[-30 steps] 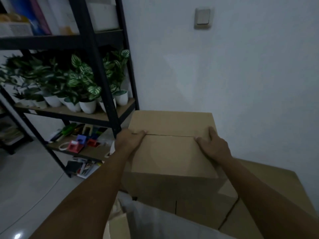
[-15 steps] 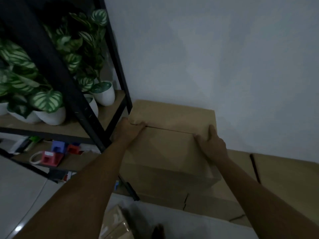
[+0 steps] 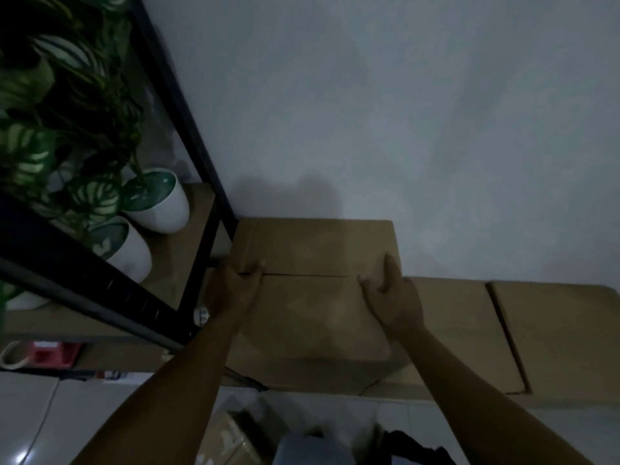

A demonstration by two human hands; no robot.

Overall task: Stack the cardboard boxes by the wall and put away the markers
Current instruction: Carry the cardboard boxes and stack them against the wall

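A closed brown cardboard box (image 3: 315,307) sits against the white wall, on top of a wider flat cardboard box (image 3: 550,333). My left hand (image 3: 235,290) grips its left edge at the flap seam, thumb on top. My right hand (image 3: 391,297) grips its right edge, fingers curled over the top. No markers can be made out.
A black metal shelf rack (image 3: 188,135) stands directly left of the box, carrying potted plants in white pots (image 3: 157,203). A red item (image 3: 53,354) lies on a lower shelf. Another small cardboard box (image 3: 231,437) sits on the tiled floor near my feet.
The box has moved forward and down, up to the wall and onto the wider box. Both hands stay on its sides. My view has tilted downward.
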